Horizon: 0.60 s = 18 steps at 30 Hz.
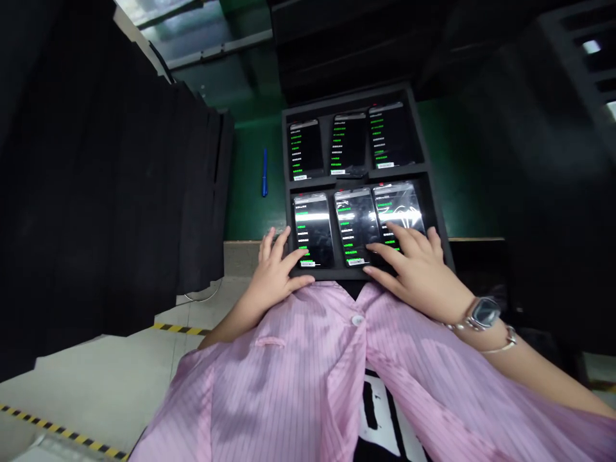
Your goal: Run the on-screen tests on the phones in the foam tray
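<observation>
**Resting both open hands on the near row of phones in a black tray**

Lying flat with its fingers spread, the right hand (416,266) grips nothing. Its fingertips cover the lower part of the near right phone (397,205), and its thumb side reaches across the bottom of the near middle phone (353,221). The left hand (279,269) is also open and holds nothing. Its fingers fan out over the bottom corner of the near left phone (312,228), and its thumb lies along the rim closest to the body.

All three phones lie face up, side by side, with lit dark screens showing lines of green text. They sit in the near compartment of a black tray (428,186), directly under and just beyond the fingertips. Beyond the hands, past a divider, the far row of three phones (347,144) lies in the same way, with the same green text.

The tray rests on a green table (250,173). A blue pen (264,172) lies on that table, beyond the left hand and off to its outer side, apart from the tray. Further out on that side hangs a black curtain (120,192).

Behind the right hand, a wristwatch (484,312) sits on the wrist, with a thin bracelet (507,339) just behind it. Below both hands a pink striped coat (298,372) fills the foreground. Yellow and black floor tape (178,329) shows beside the left forearm.
</observation>
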Tool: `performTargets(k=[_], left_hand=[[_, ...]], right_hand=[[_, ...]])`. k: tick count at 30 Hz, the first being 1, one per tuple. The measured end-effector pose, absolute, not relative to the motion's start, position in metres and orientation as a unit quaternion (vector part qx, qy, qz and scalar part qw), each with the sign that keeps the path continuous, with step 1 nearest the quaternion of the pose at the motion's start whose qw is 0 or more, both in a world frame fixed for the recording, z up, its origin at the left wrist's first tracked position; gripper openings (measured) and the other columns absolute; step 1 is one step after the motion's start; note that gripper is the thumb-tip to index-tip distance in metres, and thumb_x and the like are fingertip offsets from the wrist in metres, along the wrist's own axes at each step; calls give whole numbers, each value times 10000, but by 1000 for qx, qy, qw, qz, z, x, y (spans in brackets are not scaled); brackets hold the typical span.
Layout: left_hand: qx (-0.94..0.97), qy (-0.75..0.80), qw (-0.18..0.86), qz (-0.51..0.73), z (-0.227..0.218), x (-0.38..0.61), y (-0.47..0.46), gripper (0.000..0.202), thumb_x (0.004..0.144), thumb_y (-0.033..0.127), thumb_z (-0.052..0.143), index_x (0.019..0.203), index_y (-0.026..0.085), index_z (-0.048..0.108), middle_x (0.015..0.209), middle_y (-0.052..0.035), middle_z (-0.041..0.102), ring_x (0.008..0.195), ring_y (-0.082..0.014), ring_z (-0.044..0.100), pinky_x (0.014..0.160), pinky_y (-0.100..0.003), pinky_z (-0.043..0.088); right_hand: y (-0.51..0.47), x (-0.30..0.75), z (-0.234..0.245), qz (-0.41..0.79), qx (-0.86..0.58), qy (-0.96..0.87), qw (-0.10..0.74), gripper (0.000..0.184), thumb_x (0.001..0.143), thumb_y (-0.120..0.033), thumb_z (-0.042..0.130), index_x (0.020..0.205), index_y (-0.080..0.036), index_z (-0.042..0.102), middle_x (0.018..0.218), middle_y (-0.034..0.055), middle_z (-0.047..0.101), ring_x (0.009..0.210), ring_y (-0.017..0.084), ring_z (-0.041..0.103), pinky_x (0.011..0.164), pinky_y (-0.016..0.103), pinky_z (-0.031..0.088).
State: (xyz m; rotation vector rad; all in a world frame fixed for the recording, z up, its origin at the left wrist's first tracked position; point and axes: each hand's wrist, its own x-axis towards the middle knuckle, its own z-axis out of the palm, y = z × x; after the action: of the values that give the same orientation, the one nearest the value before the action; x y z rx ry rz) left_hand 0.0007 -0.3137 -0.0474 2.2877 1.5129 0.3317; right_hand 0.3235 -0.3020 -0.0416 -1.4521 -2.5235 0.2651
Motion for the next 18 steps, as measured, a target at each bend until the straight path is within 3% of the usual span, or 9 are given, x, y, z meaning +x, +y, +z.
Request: performTargets(k=[5, 12, 18], left_hand=[[792, 575, 158, 130, -54, 7, -264, 689, 921, 769, 513, 1363, 265, 673, 1660, -140, 313, 1561, -446, 139, 1232, -690, 185], [757, 594, 187, 198, -73, 5, -230, 753, 981, 786, 297, 1363, 252, 665, 1649, -139, 316, 1567, -399, 144, 1252, -613, 217], [787, 517, 178, 285, -54, 0, -261, 780, 973, 803, 307, 1498, 254, 484, 1655, -156, 282, 1566, -348, 225, 1272, -563, 227]], right_hand=[[-258, 309, -45, 91, -539, -834, 78, 478, 1041, -543, 475, 1301, -199, 681, 1563, 235, 389, 1392, 467, 407, 1094, 833, 233], [-225, 304, -49, 120, -558, -815, 99, 509, 1019, -573, 486, 1337, -215, 656, 1600, 217, 345, 1412, 493, 375, 1110, 838, 164], [-254, 315, -5, 123, -543, -809, 191, 485, 1033, -531, 462, 1391, -235, 604, 1622, 170, 334, 1504, 429, 301, 1224, 695, 182]])
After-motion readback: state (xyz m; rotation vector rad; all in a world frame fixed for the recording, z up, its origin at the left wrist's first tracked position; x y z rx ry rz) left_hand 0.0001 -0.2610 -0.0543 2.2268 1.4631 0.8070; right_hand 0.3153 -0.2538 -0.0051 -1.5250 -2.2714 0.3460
